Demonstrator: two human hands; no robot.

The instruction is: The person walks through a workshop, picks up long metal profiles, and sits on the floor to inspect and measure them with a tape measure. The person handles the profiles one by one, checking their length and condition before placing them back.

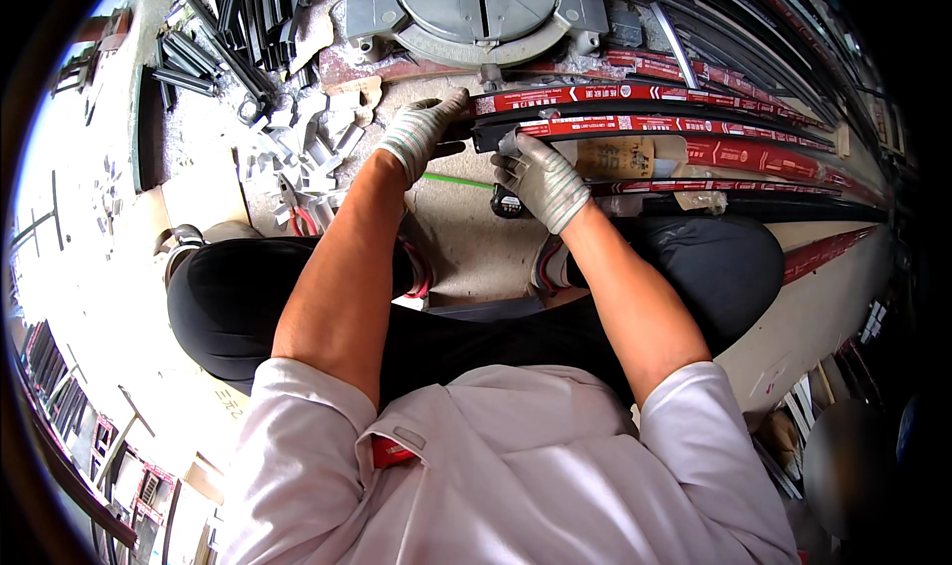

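Observation:
My left hand, in a pale knitted work glove, grips the near-left end of a long black profile with red printed film. My gloved right hand is closed at the end of a second such profile, just below the first and roughly parallel to it. A bit of clear film hangs at that end. Beside the right hand's fingers lies a black tape measure, and a thin green strip runs left from it. Both profiles stretch away to the right.
Ahead stands a grey round saw base with a slot. White metal offcuts and red-handled pliers lie on the left, with black profile pieces beyond. More red-filmed profiles and a brown-taped bundle lie right.

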